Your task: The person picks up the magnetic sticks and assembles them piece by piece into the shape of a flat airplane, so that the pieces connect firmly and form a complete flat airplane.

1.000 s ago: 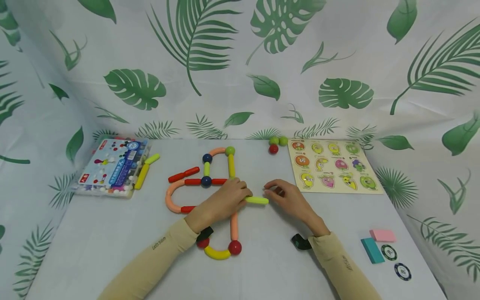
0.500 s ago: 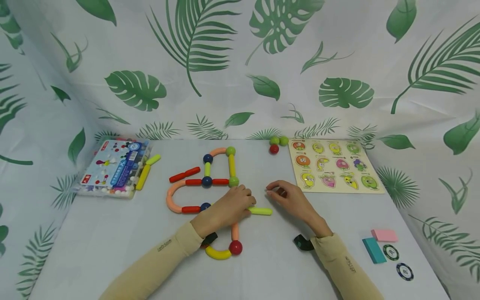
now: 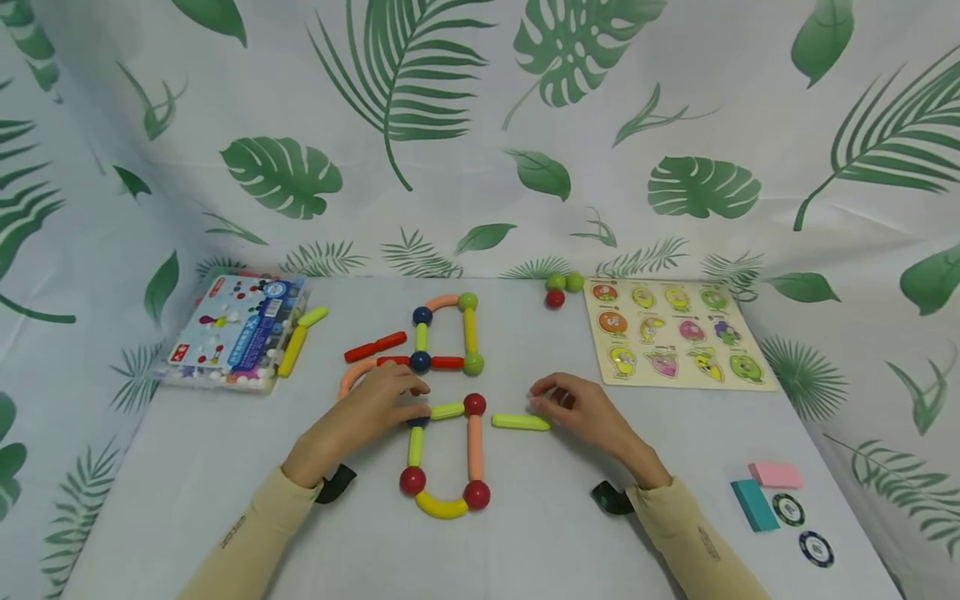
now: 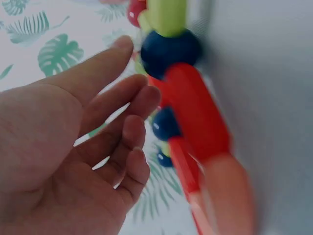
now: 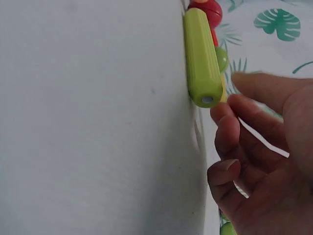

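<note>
My left hand (image 3: 367, 421) is beside a navy ball (image 4: 171, 51) of a figure built from magnetic sticks and balls. In the left wrist view its thumb and loosely bent fingers hold nothing. My right hand (image 3: 588, 417) hovers by the right end of a loose lime-green stick (image 3: 521, 422), fingers loosely curled. The right wrist view has that lime stick (image 5: 201, 58) on the table beside the fingertips, not gripped. Left of the stick, a red ball (image 3: 474, 404) joins a short lime stick (image 3: 447, 410) and a peach stick (image 3: 475, 450).
A plastic box of pieces (image 3: 232, 333) stands at the back left, near two red sticks (image 3: 375, 346). Green and red balls (image 3: 555, 298) sit at the back. A fruit sticker board (image 3: 682, 333) lies right; erasers (image 3: 755, 504) and round chips (image 3: 816, 548) are front right.
My left hand has let go of the lime stick, leaving it on the table, and moved left to the navy ball. The figure's red ball is uncovered. My right hand has hardly moved.
</note>
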A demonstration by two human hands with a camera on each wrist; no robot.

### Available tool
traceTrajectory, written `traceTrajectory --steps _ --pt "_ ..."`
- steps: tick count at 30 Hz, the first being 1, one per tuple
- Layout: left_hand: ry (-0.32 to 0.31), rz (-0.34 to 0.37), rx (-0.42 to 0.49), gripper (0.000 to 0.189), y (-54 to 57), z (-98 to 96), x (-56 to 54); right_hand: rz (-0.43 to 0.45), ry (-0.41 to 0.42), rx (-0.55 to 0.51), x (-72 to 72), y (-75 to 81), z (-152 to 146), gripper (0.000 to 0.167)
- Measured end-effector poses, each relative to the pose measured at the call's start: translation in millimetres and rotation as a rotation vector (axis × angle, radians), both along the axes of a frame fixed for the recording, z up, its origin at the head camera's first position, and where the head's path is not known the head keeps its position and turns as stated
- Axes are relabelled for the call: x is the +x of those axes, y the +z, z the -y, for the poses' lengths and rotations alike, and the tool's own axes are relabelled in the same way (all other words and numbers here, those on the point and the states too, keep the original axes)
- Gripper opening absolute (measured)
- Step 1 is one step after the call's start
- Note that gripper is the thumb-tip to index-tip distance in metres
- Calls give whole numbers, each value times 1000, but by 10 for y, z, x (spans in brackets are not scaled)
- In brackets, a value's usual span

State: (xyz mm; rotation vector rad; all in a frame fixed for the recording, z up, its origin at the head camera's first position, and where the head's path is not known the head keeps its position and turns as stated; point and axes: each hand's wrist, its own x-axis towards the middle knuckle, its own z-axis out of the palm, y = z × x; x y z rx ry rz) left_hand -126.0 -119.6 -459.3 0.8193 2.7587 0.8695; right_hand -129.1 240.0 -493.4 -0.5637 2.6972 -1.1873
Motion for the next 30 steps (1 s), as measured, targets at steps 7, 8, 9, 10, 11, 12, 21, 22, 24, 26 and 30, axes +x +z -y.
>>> traceTrajectory --steps 7,8,9,10,11,12,21,22,24,26,30 --pt "-29 -11 32 29 -75 169 34 55 82 -22 97 -19 28 27" --pt "-31 -13 32 29 -77 175 36 56 92 -21 104 -24 34 28" --pt "-31 -13 33 30 -75 179 39 54 101 -18 109 -29 41 28" --pt "-32 -14 32 31 -74 181 41 47 110 -15 111 -32 47 27" --pt "-33 -18 33 31 -76 182 41 38 118 -10 111 -36 53 26" --pt "-32 -19 35 32 -76 181 41 31 125 -5 109 -40 56 26" --pt "-66 -42 27 34 -137 67 26 -53 47 59 -27 -49 64 21" --pt "-71 -52 18 33 -144 43 21 -62 31 59 -61 -47 71 21" --pt "-74 -70 -3 32 -150 -8 14 -70 8 54 -128 -41 93 20" --pt "-78 -82 -27 31 -151 -54 11 -72 0 44 -187 -32 122 20" --pt "-91 -89 -38 26 -135 -113 16 -65 -1 41 -276 -33 170 21"
